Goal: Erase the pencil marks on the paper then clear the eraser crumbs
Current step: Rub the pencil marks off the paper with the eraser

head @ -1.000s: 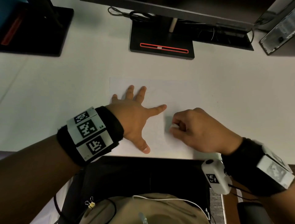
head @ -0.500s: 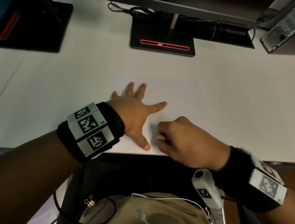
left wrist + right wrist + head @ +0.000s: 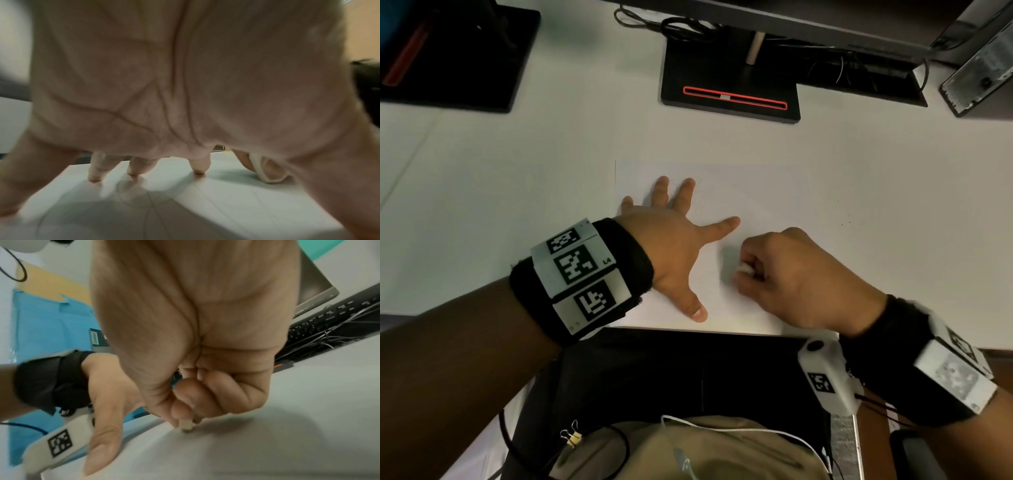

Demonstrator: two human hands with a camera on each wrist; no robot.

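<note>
A white sheet of paper lies on the desk near its front edge. Faint pencil lines show on it under my left hand. My left hand lies flat on the sheet with fingers spread, pressing it down. My right hand pinches a small white eraser between thumb and fingers. In the right wrist view the eraser touches the paper with its tip. The left wrist view shows the eraser to the right of my spread fingertips.
A black monitor base with a red slot stands behind the paper. Another black stand sits at the back left, a computer case at the back right. A few dark specks lie on the desk right of the sheet.
My right hand with the eraser slid toward the front edge of the sheet, then back up and to the right. The left hand stayed spread on the paper.
</note>
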